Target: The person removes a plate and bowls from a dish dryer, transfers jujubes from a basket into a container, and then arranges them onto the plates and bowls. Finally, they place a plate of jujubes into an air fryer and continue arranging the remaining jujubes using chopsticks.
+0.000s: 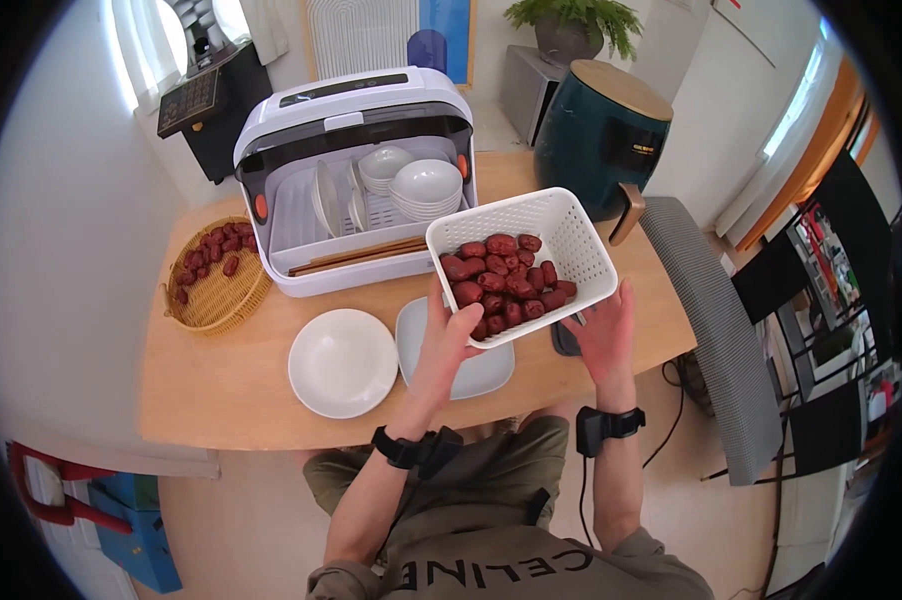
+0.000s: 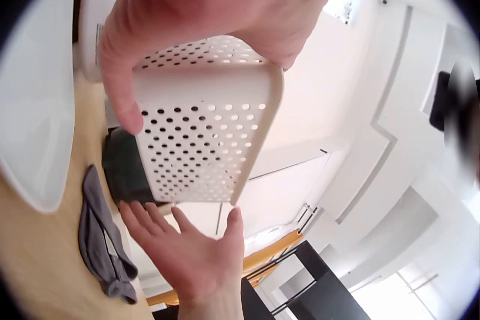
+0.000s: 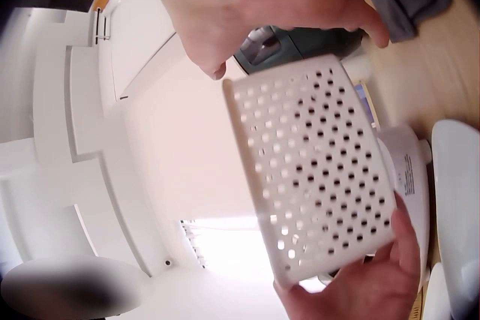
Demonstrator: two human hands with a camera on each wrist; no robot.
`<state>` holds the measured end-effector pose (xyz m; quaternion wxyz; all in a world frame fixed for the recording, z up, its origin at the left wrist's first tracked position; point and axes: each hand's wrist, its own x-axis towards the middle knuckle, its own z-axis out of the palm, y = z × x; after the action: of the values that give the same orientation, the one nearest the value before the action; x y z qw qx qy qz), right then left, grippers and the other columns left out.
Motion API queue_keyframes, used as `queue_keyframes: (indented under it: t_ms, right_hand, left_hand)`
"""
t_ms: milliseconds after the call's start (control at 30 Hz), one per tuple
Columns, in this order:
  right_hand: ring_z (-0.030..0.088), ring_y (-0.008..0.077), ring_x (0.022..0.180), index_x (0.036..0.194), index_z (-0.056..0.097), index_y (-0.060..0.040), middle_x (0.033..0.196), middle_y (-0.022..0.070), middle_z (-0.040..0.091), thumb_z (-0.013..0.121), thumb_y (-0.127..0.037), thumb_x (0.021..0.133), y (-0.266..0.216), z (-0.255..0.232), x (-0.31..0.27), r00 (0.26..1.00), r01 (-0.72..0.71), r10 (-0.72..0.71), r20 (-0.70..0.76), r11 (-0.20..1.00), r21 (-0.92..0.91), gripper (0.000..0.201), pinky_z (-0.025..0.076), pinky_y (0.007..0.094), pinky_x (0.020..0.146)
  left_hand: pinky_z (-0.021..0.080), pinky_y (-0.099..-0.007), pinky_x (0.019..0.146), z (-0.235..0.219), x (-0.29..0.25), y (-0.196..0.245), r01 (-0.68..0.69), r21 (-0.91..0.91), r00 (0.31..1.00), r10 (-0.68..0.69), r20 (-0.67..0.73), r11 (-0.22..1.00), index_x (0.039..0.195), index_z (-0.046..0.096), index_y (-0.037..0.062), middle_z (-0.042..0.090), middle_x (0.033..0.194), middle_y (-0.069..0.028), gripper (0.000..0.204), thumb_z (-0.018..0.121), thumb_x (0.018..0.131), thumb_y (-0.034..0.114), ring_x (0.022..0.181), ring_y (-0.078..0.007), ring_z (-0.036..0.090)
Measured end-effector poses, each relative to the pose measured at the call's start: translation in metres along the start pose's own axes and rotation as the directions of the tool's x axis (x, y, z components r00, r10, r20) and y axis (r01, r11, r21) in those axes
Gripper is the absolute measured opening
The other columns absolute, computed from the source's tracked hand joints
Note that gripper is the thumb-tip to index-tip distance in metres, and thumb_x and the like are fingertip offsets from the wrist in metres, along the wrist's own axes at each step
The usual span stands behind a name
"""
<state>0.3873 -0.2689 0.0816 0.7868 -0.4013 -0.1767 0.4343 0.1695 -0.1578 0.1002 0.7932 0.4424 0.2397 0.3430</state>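
A white perforated plastic basket (image 1: 584,248) with many dried red dates (image 1: 506,281) inside is held above the table, tilted toward the person. My left hand (image 1: 445,338) grips its near left corner, thumb over the rim. At the basket's right end, my right hand (image 1: 608,335) has its fingers spread. The left wrist view shows this right hand (image 2: 191,256) apart from the basket wall. In the right wrist view, the left hand (image 3: 367,286) supports the far end of the basket (image 3: 315,170). Below lie a round white plate (image 1: 342,363) and a pale squarish plate (image 1: 483,372).
Behind stands an open white dish cabinet (image 1: 351,270) with bowls, plates and chopsticks (image 1: 356,256). At left, a round wicker tray (image 1: 216,300) holds more dates. A dark green air fryer (image 1: 596,140) is at back right. A grey cloth (image 2: 101,245) lies on the table.
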Motion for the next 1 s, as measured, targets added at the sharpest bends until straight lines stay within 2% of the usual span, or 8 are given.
queue_keyframes:
  t_ms: [233, 367, 533, 667, 733, 833, 900, 1000]
  right_hand:
    - [0.058, 0.0248, 0.112, 0.135, 0.049, -0.0090, 0.128, 0.0085, 0.058, 0.050, -0.046, 0.097, 0.011, -0.008, 0.006, 0.979, -0.195, 0.191, 0.077, 0.980, 0.048, 0.053, 0.050, 0.0392, 0.094]
    - [0.056, 0.0273, 0.116, 0.138, 0.046, -0.0088, 0.133, 0.0106, 0.055, 0.049, -0.047, 0.096, 0.005, -0.045, 0.031, 0.965, -0.239, 0.229, 0.125, 0.968, 0.075, 0.057, 0.047, 0.0425, 0.099]
    - [0.051, 0.0310, 0.124, 0.143, 0.039, -0.0081, 0.141, 0.0133, 0.047, 0.046, -0.047, 0.096, -0.009, -0.054, 0.025, 0.984, -0.150, 0.155, 0.090, 0.987, -0.057, 0.062, 0.044, 0.0460, 0.103]
    - [0.050, 0.0301, 0.125, 0.143, 0.037, -0.0062, 0.138, 0.0127, 0.050, 0.050, -0.042, 0.092, -0.005, -0.029, 0.005, 0.984, -0.142, 0.130, 0.124, 0.985, 0.096, 0.064, 0.042, 0.0461, 0.104]
    - [0.049, 0.0303, 0.127, 0.144, 0.035, -0.0065, 0.140, 0.0132, 0.048, 0.049, -0.043, 0.091, -0.004, -0.020, -0.001, 0.975, -0.145, 0.124, 0.186, 0.984, 0.103, 0.066, 0.041, 0.0468, 0.105]
    - [0.045, 0.0306, 0.130, 0.147, 0.031, -0.0074, 0.144, 0.0139, 0.043, 0.049, -0.042, 0.091, 0.009, 0.002, 0.001, 0.986, -0.067, 0.049, 0.157, 0.991, 0.112, 0.068, 0.039, 0.0487, 0.106]
    - [0.038, 0.0309, 0.136, 0.150, 0.022, -0.0092, 0.149, 0.0135, 0.036, 0.049, -0.044, 0.091, 0.006, 0.012, -0.005, 0.992, 0.090, -0.094, 0.088, 0.994, 0.055, 0.073, 0.035, 0.0507, 0.109]
    - [0.036, 0.0318, 0.137, 0.151, 0.021, -0.0085, 0.150, 0.0138, 0.034, 0.049, -0.046, 0.092, -0.009, 0.034, -0.035, 0.980, 0.180, -0.178, 0.084, 0.984, -0.013, 0.075, 0.033, 0.0510, 0.111]
  left_hand:
    - [0.047, -0.0346, 0.089, -0.018, 0.012, 0.059, 0.086, 0.567, 0.944, -0.249, 0.217, 0.819, 0.155, 0.013, 0.0132, 0.034, 0.150, -0.0095, 0.085, 0.053, 0.089, 0.050, 0.130, -0.0203, 0.040]
    - [0.048, -0.0344, 0.084, -0.009, 0.044, 0.075, 0.032, 0.604, 0.946, -0.219, 0.238, 0.797, 0.154, 0.020, 0.0150, 0.045, 0.141, -0.0074, 0.089, 0.051, 0.084, 0.062, 0.119, -0.0191, 0.047]
    - [0.046, -0.0301, 0.076, -0.006, 0.082, 0.077, 0.080, 0.597, 0.792, -0.415, 0.449, 0.798, 0.146, 0.035, 0.0191, 0.054, 0.128, -0.0052, 0.083, 0.041, 0.083, 0.073, 0.100, -0.0165, 0.054]
    - [0.044, -0.0404, 0.098, 0.002, 0.071, 0.035, 0.006, 0.234, 0.968, -0.064, 0.241, 0.972, 0.149, 0.020, 0.0024, 0.043, 0.139, -0.0174, 0.096, 0.049, 0.086, 0.069, 0.122, -0.0268, 0.050]
    - [0.039, -0.0423, 0.104, 0.027, 0.059, -0.006, -0.364, 0.120, 0.929, 0.352, 0.114, 0.923, 0.151, 0.012, 0.0013, 0.041, 0.139, -0.0232, 0.103, 0.065, 0.083, 0.057, 0.131, -0.0297, 0.040]
    - [0.034, -0.0449, 0.108, 0.060, 0.037, -0.056, -0.432, 0.288, 0.897, 0.441, 0.037, 0.855, 0.153, 0.008, 0.0048, 0.034, 0.141, -0.0274, 0.105, 0.072, 0.079, 0.044, 0.135, -0.0381, 0.033]
    - [0.035, -0.0450, 0.108, 0.081, 0.016, -0.043, -0.201, 0.315, 0.974, 0.222, -0.033, 0.928, 0.154, 0.008, 0.0084, 0.028, 0.142, -0.0284, 0.102, 0.069, 0.079, 0.040, 0.132, -0.0458, 0.033]
    - [0.037, -0.0449, 0.106, 0.082, 0.017, -0.047, -0.356, 0.382, 0.933, 0.348, 0.093, 0.853, 0.154, 0.007, 0.0114, 0.023, 0.143, -0.0292, 0.101, 0.068, 0.077, 0.036, 0.127, -0.0498, 0.036]
